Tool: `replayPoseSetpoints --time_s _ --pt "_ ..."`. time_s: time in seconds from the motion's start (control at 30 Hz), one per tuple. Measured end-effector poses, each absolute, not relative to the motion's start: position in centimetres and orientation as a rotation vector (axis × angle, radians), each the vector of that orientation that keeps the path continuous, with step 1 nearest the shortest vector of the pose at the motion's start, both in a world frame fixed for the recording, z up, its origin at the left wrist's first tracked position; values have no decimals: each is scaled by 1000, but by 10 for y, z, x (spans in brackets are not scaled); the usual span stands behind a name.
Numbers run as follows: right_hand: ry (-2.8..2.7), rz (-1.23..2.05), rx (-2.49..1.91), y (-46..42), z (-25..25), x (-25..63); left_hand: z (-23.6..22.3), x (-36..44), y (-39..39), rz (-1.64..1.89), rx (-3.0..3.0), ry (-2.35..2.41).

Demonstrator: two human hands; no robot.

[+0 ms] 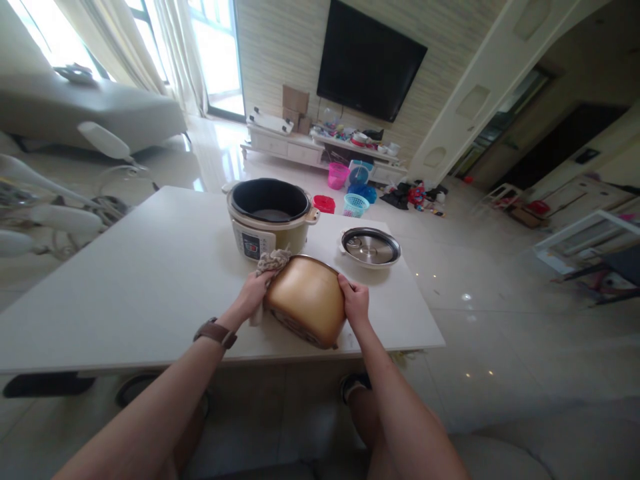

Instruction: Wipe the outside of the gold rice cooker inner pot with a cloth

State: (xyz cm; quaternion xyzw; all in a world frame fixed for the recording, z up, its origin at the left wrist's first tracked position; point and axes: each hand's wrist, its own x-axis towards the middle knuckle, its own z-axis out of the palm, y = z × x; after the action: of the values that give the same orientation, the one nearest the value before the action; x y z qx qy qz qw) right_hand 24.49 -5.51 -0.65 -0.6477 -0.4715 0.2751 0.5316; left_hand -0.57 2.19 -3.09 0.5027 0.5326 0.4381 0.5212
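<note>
A gold inner pot is tilted between my two hands at the near side of the white table, its mouth facing away from me. My left hand is closed on a crumpled greyish cloth at the pot's left rim. Fingers of my right hand wrap over the right rim. Just beyond stands the pressure cooker body, lidless, with a dark interior and a control panel on its front. Its round lid lies to the right, metal inner side up. The inside of the gold pot is hidden.
The table's near edge runs just below the pot. Past the far edge, a red basket and a light blue basket stand on the floor. White chairs are at the left. A low TV cabinet lines the back wall.
</note>
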Motion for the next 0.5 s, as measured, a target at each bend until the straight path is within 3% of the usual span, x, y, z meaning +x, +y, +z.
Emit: replayPoseSetpoints --time_s 0.1,0.37,0.5 --pt "-1119 642 -1551 -55 -9 247 -37 -6 26 988 1097 1345" --pt "-1146 655 -1554 -53 -15 248 11 -6 -6 1135 1699 1085" --pt "-1153 654 -1559 -52 -16 248 6 -8 -3 1130 1690 1105"
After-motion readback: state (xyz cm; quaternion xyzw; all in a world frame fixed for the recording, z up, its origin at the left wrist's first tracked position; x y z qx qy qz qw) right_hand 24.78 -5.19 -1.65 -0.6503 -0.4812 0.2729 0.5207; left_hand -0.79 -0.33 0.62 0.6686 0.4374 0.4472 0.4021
